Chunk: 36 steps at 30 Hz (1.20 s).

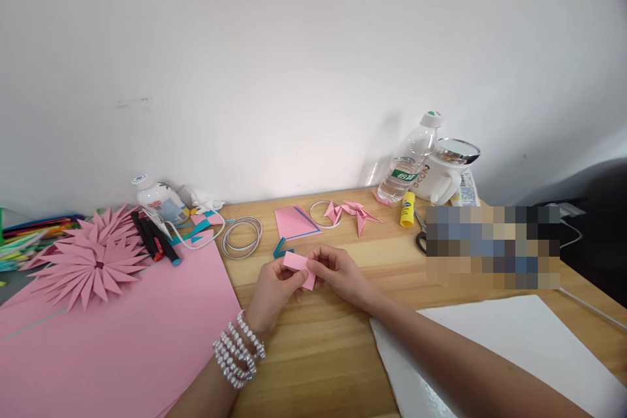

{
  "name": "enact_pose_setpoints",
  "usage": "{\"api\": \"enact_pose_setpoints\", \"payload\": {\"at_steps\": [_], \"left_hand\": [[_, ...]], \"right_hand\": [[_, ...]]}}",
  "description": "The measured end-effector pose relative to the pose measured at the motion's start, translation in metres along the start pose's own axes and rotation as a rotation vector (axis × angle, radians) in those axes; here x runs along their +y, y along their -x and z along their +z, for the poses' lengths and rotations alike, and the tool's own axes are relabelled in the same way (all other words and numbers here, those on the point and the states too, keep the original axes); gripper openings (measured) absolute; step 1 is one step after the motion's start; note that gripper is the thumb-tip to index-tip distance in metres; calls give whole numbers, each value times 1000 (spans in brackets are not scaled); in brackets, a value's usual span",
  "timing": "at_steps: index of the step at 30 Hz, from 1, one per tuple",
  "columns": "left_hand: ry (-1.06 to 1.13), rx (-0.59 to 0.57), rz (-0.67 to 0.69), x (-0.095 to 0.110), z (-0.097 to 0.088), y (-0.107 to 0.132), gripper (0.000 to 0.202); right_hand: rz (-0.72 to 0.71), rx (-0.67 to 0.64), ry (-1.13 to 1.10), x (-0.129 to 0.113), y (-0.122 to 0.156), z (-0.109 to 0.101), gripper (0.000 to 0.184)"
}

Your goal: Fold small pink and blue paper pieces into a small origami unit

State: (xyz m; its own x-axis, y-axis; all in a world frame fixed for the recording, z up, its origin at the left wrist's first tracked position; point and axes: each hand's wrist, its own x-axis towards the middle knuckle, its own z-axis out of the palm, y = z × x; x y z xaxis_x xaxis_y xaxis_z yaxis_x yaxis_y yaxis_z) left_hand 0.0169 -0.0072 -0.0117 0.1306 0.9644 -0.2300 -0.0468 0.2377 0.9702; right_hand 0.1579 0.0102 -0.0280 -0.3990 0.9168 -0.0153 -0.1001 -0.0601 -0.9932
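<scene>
Both hands hold a small folded pink paper [296, 262] above the wooden table. My left hand [275, 287] pinches its lower left side, thumb on top. My right hand [337, 271] is closed on the right side, with its thumb and forefinger on the paper. The fingers beneath are partly hidden. Just behind the hands lies a small blue folded strip [283, 249]. Beyond it are a pink paper sheet [290, 222] with a blue edge and pink folded paper pieces [361, 214] by a white ring.
Pink paper flowers [98, 264] and black-handled pens [155, 238] lie on large pink sheets [147, 339] at left, near a coiled cable [241, 238]. At right are a water bottle [409, 160], mug [438, 176], yellow glue stick [407, 209], scissors [420, 241] and white board [509, 346].
</scene>
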Motion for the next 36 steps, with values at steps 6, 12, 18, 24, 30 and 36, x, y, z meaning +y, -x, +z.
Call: {"api": "enact_pose_setpoints", "payload": {"at_steps": [6, 12, 18, 24, 30, 36], "left_hand": [[-141, 11, 58, 2, -1, -3, 21], [-252, 90, 286, 4, -3, 0, 42], [-670, -8, 682, -2, -12, -2, 32], [-844, -40, 818, -3, -18, -5, 30], [-960, -57, 823, 1, -20, -5, 23], [-840, -20, 765, -6, -20, -8, 19]], "right_hand": [[-52, 99, 79, -1, -2, 0, 22], [-34, 112, 44, 1, -2, 0, 22], [-15, 90, -66, 4, -4, -1, 25], [-45, 114, -37, 6, -5, 0, 26], [-45, 85, 5, 9, -4, 1, 28], [-43, 72, 65, 15, -3, 2, 28]]}}
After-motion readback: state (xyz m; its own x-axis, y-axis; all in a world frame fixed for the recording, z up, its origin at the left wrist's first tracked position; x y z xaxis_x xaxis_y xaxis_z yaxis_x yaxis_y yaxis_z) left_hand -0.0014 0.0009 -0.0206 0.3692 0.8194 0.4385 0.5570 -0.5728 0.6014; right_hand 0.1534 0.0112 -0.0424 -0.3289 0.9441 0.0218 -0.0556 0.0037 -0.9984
